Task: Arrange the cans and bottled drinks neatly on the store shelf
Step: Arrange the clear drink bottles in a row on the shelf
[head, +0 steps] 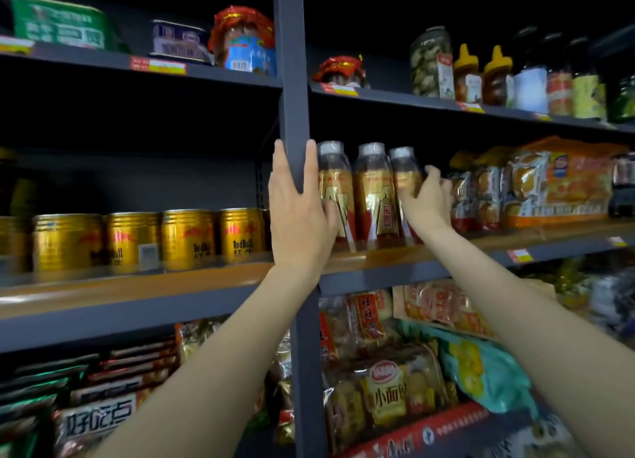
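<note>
3 bottled drinks [372,193] stand in a row on the wooden store shelf [378,256], just right of the upright post [293,114]; gold Red Bull cans [187,239] line the left bay. The left hand [297,210] lies open against the post and the leftmost bottle. The right hand [427,201] curls around the rightmost bottle. Squeeze the row together evenly, keeping bottles upright and labels forward.

Bare forearms [213,361] (sleeveless, prob.)
</note>
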A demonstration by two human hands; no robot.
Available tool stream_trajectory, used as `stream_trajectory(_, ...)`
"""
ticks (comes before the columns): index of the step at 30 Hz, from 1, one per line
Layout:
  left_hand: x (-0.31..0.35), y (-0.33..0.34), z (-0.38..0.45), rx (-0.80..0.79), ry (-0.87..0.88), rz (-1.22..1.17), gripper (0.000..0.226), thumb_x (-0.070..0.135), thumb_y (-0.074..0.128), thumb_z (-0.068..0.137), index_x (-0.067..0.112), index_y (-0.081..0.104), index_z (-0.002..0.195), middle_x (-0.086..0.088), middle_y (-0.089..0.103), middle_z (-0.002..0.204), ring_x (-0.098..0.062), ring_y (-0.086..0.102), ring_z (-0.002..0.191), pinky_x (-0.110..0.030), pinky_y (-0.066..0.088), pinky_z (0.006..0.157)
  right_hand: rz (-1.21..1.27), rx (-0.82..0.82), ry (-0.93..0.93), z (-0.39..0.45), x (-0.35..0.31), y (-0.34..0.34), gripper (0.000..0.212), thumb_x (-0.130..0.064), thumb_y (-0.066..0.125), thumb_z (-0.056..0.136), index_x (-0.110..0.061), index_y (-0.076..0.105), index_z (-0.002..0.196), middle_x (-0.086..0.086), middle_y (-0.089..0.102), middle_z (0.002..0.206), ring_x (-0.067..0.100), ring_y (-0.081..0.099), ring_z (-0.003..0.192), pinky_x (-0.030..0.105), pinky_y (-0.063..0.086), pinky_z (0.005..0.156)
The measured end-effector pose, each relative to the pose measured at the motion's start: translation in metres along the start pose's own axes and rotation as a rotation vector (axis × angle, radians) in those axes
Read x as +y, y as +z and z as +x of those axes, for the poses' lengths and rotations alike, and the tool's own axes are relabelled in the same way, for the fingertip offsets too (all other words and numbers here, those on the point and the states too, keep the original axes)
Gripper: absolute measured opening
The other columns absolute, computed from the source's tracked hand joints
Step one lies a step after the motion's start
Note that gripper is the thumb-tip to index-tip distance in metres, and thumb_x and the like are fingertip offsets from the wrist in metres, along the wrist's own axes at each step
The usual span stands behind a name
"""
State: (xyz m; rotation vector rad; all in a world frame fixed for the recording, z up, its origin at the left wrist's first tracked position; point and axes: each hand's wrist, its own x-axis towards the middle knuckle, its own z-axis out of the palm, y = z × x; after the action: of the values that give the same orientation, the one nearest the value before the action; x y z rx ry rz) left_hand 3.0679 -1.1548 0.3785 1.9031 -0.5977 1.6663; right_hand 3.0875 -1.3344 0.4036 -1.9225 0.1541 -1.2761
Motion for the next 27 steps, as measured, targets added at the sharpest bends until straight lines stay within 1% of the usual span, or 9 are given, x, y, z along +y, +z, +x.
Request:
stream_trajectory(3,0.003,-0.011,0.002,-0.084,-0.011,-0.054,0.068,0.014,0.049,0.092,0.021,0.015,0.151,-0.015,-0.001,0.158,-0.033,0.007,0.144,-0.046,0.017,0.117,0.093,0.083,-0.241,-0.029,-0.036,-0.009,0.037,-0.023,0.049,0.098,-0.010,0.041,0.132,0.014,0.034,0.138,0.030,0.037,0.126,0.033,0.034,0.096)
stream_trajectory(5,-0.008,-0.030,0.004,-0.184,0.013,-0.085,0.060,0.026,0.034,0.096,0.028,0.010,0.150,-0.004,-0.005,0.159,-0.022,-0.005,0.146,-0.041,0.000,0.117,0.176,0.100,-0.348,-0.048,-0.066,-0.008,0.031,-0.023,0.049,0.098,-0.007,0.046,0.125,0.013,0.039,0.131,0.027,0.043,0.119,0.025,0.032,0.090)
stream_trajectory(8,-0.058,-0.085,-0.001,-0.272,0.166,0.079,0.058,0.038,0.014,0.092,0.029,0.017,0.149,0.006,0.009,0.158,-0.014,-0.007,0.145,-0.034,-0.010,0.114,0.273,0.150,-0.491,-0.082,-0.114,0.003,0.030,-0.022,0.049,0.097,-0.002,0.050,0.119,0.015,0.045,0.122,0.023,0.047,0.112,0.017,0.029,0.086)
stream_trajectory(11,-0.124,-0.166,-0.003,-0.224,0.164,0.214,0.061,0.035,0.018,0.089,0.022,0.027,0.147,0.000,0.019,0.156,-0.015,0.003,0.145,-0.027,-0.010,0.113,0.360,0.121,-0.608,-0.122,-0.170,0.030,0.033,-0.024,0.048,0.095,0.000,0.051,0.117,0.016,0.047,0.117,0.026,0.049,0.111,0.028,0.037,0.093)
stream_trajectory(13,-0.169,-0.227,-0.003,-0.179,0.131,0.308,0.058,0.032,0.022,0.090,0.019,0.031,0.146,-0.003,0.023,0.155,-0.017,0.008,0.145,-0.030,-0.004,0.115,0.438,0.083,-0.645,-0.156,-0.211,0.056,0.033,-0.024,0.047,0.095,0.000,0.051,0.116,0.016,0.046,0.116,0.027,0.049,0.111,0.035,0.041,0.095)
stream_trajectory(19,-0.303,-0.423,-0.007,-0.098,0.135,0.582,0.056,0.026,0.030,0.087,0.013,0.044,0.139,-0.011,0.036,0.148,-0.020,0.018,0.140,-0.038,0.007,0.113,0.621,-0.041,-0.774,-0.281,-0.342,0.155,0.037,-0.030,0.046,0.092,-0.002,0.053,0.115,0.003,0.037,0.114,0.019,0.046,0.108,0.017,0.035,0.092)
stream_trajectory(21,-0.342,-0.483,-0.005,-0.084,0.101,0.635,0.058,0.028,0.028,0.086,0.013,0.043,0.140,-0.010,0.034,0.150,-0.021,0.018,0.141,-0.042,0.009,0.113,0.635,-0.099,-0.810,-0.322,-0.384,0.183,0.040,-0.034,0.044,0.092,-0.003,0.052,0.116,0.001,0.038,0.115,0.016,0.045,0.109,0.011,0.032,0.092)
stream_trajectory(23,-0.380,-0.537,-0.004,-0.095,0.086,0.671,0.059,0.031,0.029,0.085,0.017,0.041,0.142,-0.007,0.029,0.152,-0.020,0.014,0.143,-0.039,0.004,0.115,0.652,-0.168,-0.840,-0.360,-0.424,0.212,0.042,-0.037,0.043,0.092,-0.006,0.051,0.119,-0.001,0.040,0.116,0.010,0.043,0.110,0.006,0.027,0.095)
stream_trajectory(27,-0.446,-0.601,0.010,-0.147,0.063,0.761,0.065,0.041,0.031,0.082,0.021,0.039,0.143,-0.009,0.025,0.154,-0.025,0.014,0.143,-0.049,0.009,0.113,0.646,-0.501,-0.787,-0.409,-0.480,0.254,0.041,-0.043,0.049,0.095,-0.027,0.040,0.131,-0.016,0.037,0.124,-0.005,0.042,0.113,0.004,0.030,0.096)
